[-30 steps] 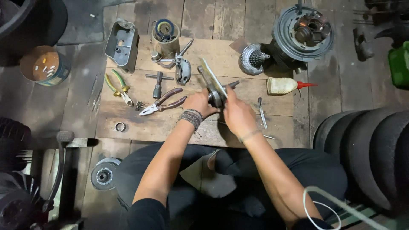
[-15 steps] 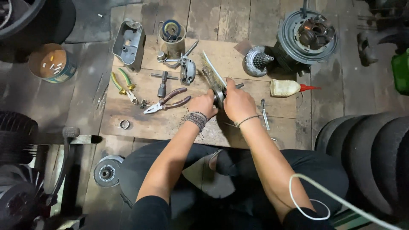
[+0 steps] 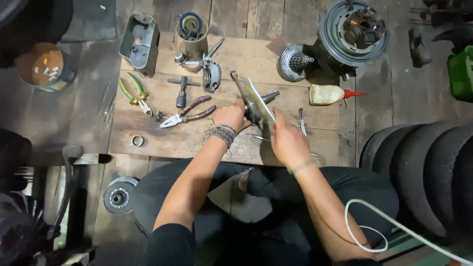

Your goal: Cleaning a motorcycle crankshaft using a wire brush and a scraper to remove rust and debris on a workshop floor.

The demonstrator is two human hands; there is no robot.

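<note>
Head view, looking straight down at a wooden board [image 3: 197,140] on the floor, person seated cross-legged at its near edge.

Left hand [image 3: 230,116] is wrapped around the near-left side of a metal crank assembly [image 3: 253,101]: fingers clenched on it, beaded bracelets on the wrist. Right hand [image 3: 287,143] sits just near-right of the assembly, fingers extended forward and touching its flat edge; cannot tell whether they actually grip it or only rest against it. The assembly is at board centre, tilted, with a rod end pointing far-left and a shaft stub pointing right.

Left of the hands: dark-handled pliers [image 3: 189,111] just beside the left hand, a T-handle tool [image 3: 182,91] beyond them, yellow-green pliers [image 3: 134,93] further left, a small ring [image 3: 138,141] near the board's near-left corner.

Far side: grey metal cover [image 3: 140,42], a tin holding parts [image 3: 191,34], a metal bracket [image 3: 211,74] beside it.

Right: sprocket cluster [image 3: 293,61], large round hub [image 3: 352,32], a squeeze bottle with a red nozzle [image 3: 330,94] lying on its side, a thin blade tool [image 3: 302,120] just right of the right hand. Tyres [image 3: 423,172] stacked at the right edge.
</note>
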